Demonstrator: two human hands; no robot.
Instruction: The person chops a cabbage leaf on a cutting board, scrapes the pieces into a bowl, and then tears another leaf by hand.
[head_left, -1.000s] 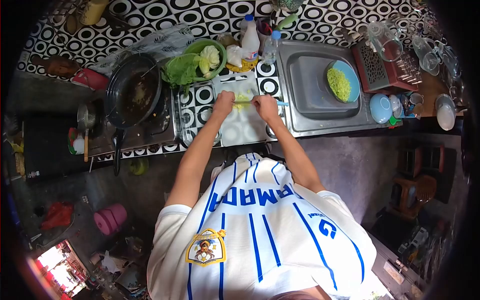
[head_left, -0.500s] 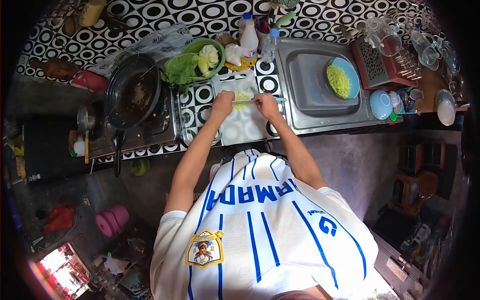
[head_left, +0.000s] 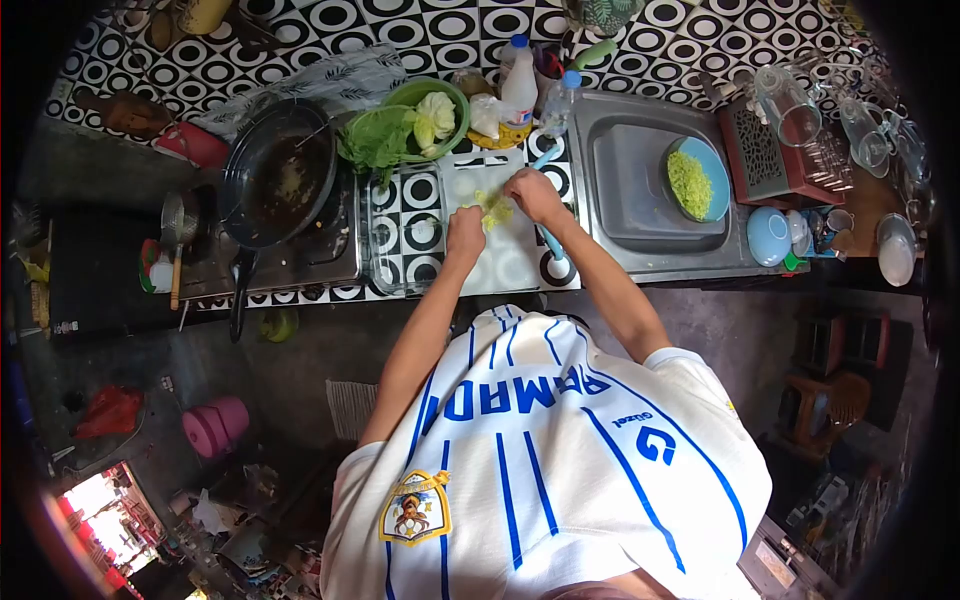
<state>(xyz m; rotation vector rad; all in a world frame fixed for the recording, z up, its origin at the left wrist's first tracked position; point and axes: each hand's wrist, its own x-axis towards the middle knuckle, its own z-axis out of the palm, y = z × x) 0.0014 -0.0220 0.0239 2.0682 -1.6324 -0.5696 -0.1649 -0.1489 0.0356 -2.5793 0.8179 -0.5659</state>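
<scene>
Pale-green chopped vegetable bits (head_left: 494, 210) lie on the whitish translucent board (head_left: 505, 265), beside the fingers of both hands. The left hand (head_left: 466, 232) has its fingers curled in; the right hand's (head_left: 535, 195) bend down (whether either pinches anything, I cannot tell), with a slim light-blue handle (head_left: 546, 157) just beyond it.

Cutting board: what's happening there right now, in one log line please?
left hand: at chopped greens | right hand: over cutting board, hold unclear | chopped greens: on cutting board | blue bowl: shredded greens inside
</scene>
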